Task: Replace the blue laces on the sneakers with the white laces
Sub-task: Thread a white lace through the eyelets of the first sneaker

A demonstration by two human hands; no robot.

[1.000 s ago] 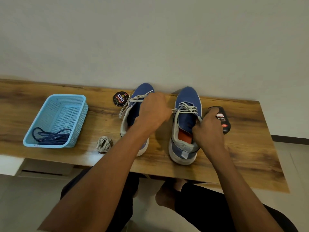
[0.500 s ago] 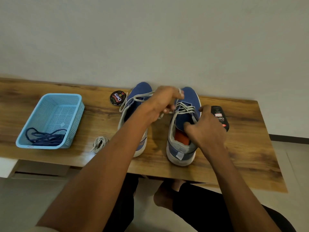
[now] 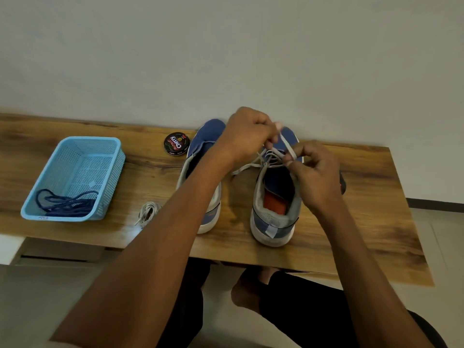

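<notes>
Over right sneaker (image 3: 275, 197): both hands (left hand (image 3: 247, 136), right hand (image 3: 315, 172)) pinch white lace (image 3: 286, 144).

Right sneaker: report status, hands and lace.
Both hands pinching white lace over right sneaker: left hand, right hand. Lacing unfinished, ends loose. Blue laces in basket. Nothing in the way.
</notes>
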